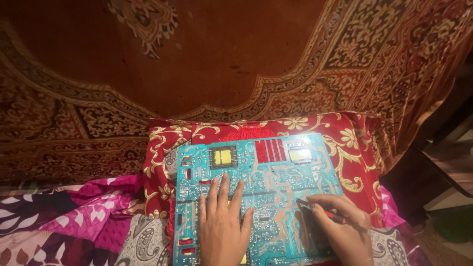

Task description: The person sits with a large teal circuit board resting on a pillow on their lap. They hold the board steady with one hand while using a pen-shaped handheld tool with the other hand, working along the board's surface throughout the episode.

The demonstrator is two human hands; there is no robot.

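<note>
A large blue-green circuit board [276,172] lies solder side up on a red cushion with gold flowers [354,152]. My left hand [222,221] rests flat on the board's lower left part, fingers spread and pointing away from me. My right hand [342,229] holds a thin red and black pen-like tool [322,210] with its dark tip touching the board near the lower right. Two yellow blocks [222,157] and a pale block [300,154] show through cut-outs near the board's far edge.
A dark red patterned carpet [207,54] covers the ground ahead. Pink and purple flowered cloth [74,216] lies at the lower left, grey patterned cloth [145,241] beside it. Dark wooden furniture [438,167] stands at the right.
</note>
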